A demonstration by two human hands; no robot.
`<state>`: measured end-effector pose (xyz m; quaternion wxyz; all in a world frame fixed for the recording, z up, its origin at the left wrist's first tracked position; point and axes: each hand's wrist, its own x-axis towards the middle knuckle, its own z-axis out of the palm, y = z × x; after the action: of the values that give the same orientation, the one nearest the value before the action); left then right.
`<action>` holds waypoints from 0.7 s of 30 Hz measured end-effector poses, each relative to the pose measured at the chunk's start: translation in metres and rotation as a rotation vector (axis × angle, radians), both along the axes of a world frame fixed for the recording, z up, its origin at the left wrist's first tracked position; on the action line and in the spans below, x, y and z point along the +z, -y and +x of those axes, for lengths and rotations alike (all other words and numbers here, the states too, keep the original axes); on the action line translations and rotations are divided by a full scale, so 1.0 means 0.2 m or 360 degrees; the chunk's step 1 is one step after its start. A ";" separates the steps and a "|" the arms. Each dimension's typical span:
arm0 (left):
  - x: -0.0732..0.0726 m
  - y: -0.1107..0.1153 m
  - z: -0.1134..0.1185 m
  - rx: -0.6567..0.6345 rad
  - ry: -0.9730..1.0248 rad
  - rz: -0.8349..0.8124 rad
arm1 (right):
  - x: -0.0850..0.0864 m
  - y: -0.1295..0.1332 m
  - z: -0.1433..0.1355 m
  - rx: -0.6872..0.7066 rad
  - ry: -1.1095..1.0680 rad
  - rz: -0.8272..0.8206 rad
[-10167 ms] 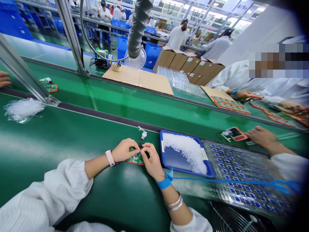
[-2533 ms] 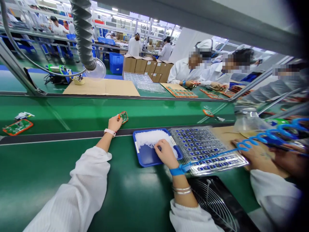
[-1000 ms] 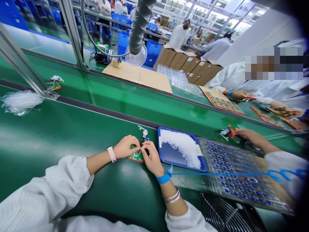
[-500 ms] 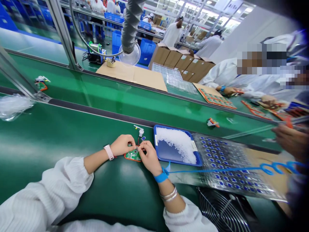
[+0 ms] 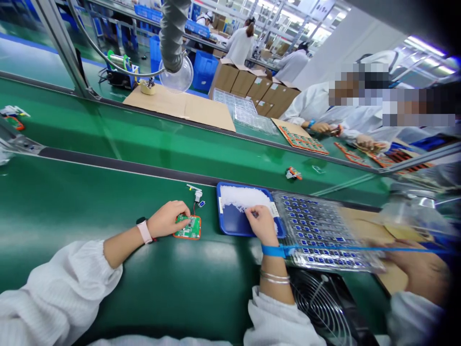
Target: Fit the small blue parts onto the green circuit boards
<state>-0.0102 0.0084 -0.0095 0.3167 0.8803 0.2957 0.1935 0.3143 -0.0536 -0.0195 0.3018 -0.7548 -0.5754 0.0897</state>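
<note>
My left hand [image 5: 168,218] rests at the left edge of a green circuit board [image 5: 193,228] with an orange rim, its fingers closed on the board's upper left part. Thin wires run up from the board to a white connector [image 5: 198,196] and a small blue-and-white piece [image 5: 202,204]. My right hand [image 5: 262,223] is over a blue tray [image 5: 230,226], fingers pinched at the edge of a heap of small white pieces [image 5: 239,196]. Whatever lies between those fingertips is too small to make out.
Right of the tray lies a clear plastic tray [image 5: 317,230] of blue parts, with a black fan [image 5: 320,302] below it. Another person's hand [image 5: 418,264] is at the far right. Beyond the divider, a board part [image 5: 293,173] sits on the green belt.
My right hand has left the circuit board and moved right to the blue tray. My left hand stays at the board. The view has shifted, and the other person's hand at the right is lower.
</note>
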 end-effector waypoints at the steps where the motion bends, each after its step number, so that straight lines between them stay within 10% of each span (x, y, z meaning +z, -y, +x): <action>1: 0.00 0.00 0.00 -0.0003 -0.0002 0.0005 | -0.01 0.00 -0.01 0.0013 0.0005 0.0008; 10: 0.02 0.00 0.00 0.0003 0.0022 -0.0017 | 0.00 0.00 -0.02 0.0144 0.0084 0.0077; 16: 0.05 0.02 0.03 0.0057 0.0268 -0.0140 | 0.14 0.02 -0.47 0.0483 -0.0324 0.0354; 21: 0.05 0.05 0.05 0.0067 0.0309 -0.0159 | 0.09 0.05 -0.79 0.0728 -0.0587 0.0252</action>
<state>-0.0008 -0.0016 0.0011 0.3833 0.8341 0.2914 0.2694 0.1568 -0.0637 -0.0008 0.4311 -0.5508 -0.6711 0.2458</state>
